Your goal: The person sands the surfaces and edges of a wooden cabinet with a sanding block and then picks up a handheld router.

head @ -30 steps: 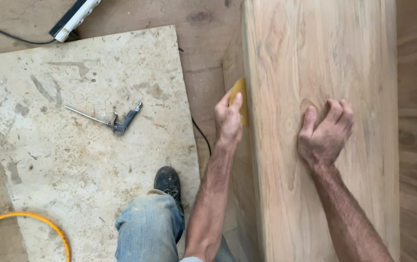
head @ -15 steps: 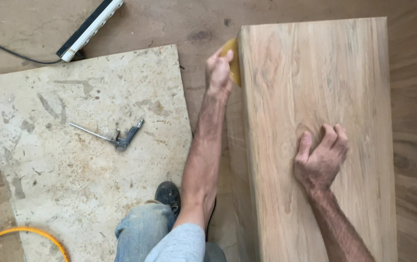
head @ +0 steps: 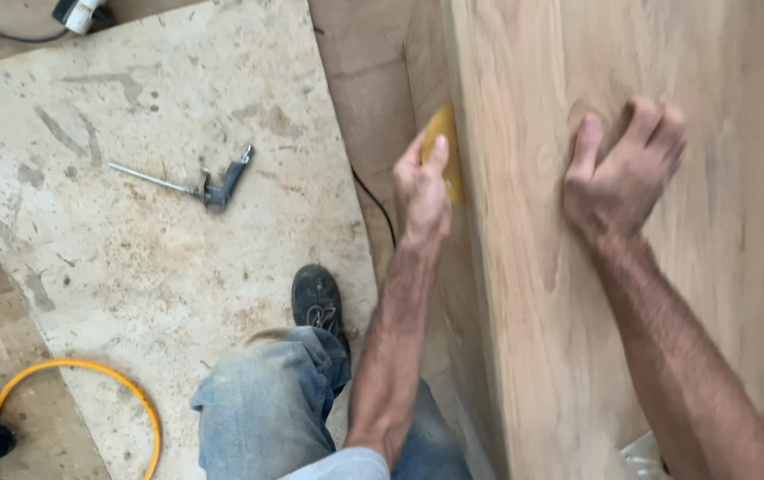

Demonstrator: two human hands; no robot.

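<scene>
Sanding pad (head: 446, 160): yellow-ochre, thin, pressed flat against the left edge of the wooden slab (head: 533, 293). Half a second ago it sat up at the slab's far corner; now it is back down the edge, about where it was a second ago. Reads as one full stroke out and back along that edge, so edge sanding looks mid-run, not finished.

Left hand (head: 422, 191): grip closed on the pad, fingers laid over its face, thumb side towards the floor. Pad shows only at 12 to 1 o'clock of the hand; the rest is covered.

Right hand (head: 624, 173): at 3 o'clock of the pad, on the slab's top face. Fingers curled into a loose fist, knuckles down, holding nothing, just bracing. Same posture as in both earlier frames.

Slab: pale, raw timber, long grain running 12 to 6, darker streaks near the middle. Left edge looks slightly rounded over. Frame is motion-blurred, so surface finish cannot be judged.

Outward, 9 o'clock of the pad: stained stone panel (head: 133, 249) on the floor, metal air blow gun (head: 195, 185) lying on it. Black cable (head: 375, 206) between panel and slab. Person's shoe (head: 315, 302) and jeans leg at 7 o'clock. Yellow hose (head: 89, 391) loops at the bottom left corner; power strip (head: 80, 13) at top left, mostly cut off.
</scene>
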